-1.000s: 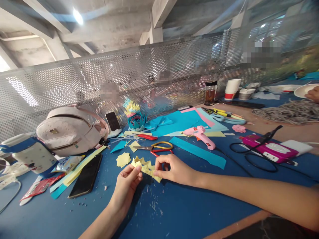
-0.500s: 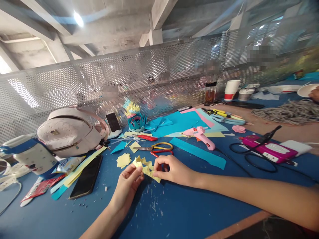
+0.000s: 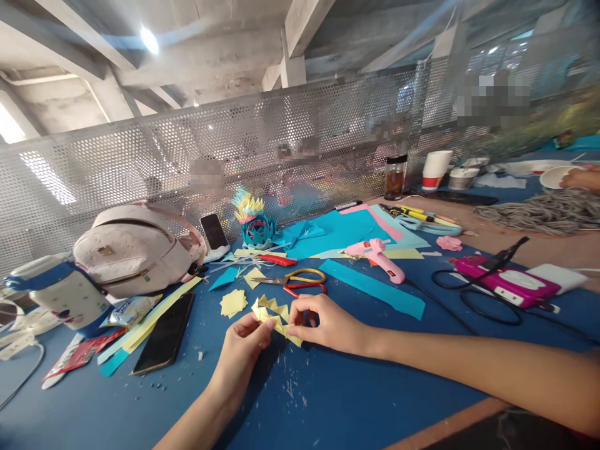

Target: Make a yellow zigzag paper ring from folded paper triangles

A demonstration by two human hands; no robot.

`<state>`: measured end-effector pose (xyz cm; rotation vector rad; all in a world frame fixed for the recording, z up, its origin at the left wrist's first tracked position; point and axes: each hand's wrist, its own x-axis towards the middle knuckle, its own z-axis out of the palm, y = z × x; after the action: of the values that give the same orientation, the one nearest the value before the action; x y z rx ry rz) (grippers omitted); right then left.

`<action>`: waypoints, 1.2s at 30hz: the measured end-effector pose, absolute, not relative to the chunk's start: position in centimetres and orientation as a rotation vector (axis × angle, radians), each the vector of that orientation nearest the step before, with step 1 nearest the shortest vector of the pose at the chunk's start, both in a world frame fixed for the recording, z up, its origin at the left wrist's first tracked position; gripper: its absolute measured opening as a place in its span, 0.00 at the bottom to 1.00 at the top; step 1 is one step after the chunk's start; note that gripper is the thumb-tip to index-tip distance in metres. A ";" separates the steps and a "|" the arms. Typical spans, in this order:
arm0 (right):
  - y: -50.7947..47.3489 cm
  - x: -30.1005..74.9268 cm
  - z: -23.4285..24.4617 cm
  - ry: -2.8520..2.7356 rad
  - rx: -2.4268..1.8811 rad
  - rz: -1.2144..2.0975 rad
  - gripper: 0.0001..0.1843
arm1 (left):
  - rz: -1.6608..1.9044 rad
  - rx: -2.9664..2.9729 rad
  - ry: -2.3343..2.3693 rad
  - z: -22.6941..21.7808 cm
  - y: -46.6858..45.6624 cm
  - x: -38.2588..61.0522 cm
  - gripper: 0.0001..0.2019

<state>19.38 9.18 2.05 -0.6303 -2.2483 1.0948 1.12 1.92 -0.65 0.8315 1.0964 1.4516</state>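
Note:
Between my two hands is a pale yellow folded paper strip [image 3: 276,310] with pointed zigzag edges, curved into a loop. My left hand [image 3: 246,344] pinches its left side between thumb and fingers. On its right end, my right hand [image 3: 323,322] closes thumb and fingertips. Just behind the strip lie scissors [image 3: 304,275] with yellow and red handles. A small stack of yellow paper pieces [image 3: 233,303] rests to the left of the scissors. Farther back stands a spiky folded-paper piece [image 3: 257,222] in blue, pink and yellow.
A pink glue gun [image 3: 377,259] and a blue paper strip [image 3: 375,287] lie to the right, near a magenta power strip [image 3: 509,281]. Leftward are a black phone [image 3: 164,334], a pale backpack [image 3: 134,250] and a cup [image 3: 70,297]. Another person's hand [image 3: 584,178] holds a white plate at far right.
My left fingers have shifted slightly right along the yellow strip, and its loop shows more openly. My right hand stays nearly still. The other person's hand and plate have moved left.

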 end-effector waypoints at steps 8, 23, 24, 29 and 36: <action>9.1 19.5 2.3 -2.320 -0.655 0.947 0.09 | 1.476 0.767 1.119 -0.3 1.8 1.5 0.17; 8.9 19.4 2.2 -2.378 -0.657 0.840 0.08 | 1.475 0.799 1.140 -0.7 2.0 1.4 0.17; 8.9 19.4 2.1 -2.372 -0.662 0.840 0.07 | 1.474 0.814 1.144 -0.9 2.1 1.3 0.17; 9.2 19.3 1.7 -2.309 -0.657 0.964 0.04 | 1.453 0.887 1.163 -1.5 2.2 1.1 0.16; 9.1 19.3 1.9 -2.277 -0.669 0.986 0.06 | 1.434 0.977 1.257 -1.7 2.1 1.2 0.18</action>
<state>19.27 9.06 1.89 -0.6690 -2.2772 0.9860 1.21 2.10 -1.72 0.9768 1.2570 1.4338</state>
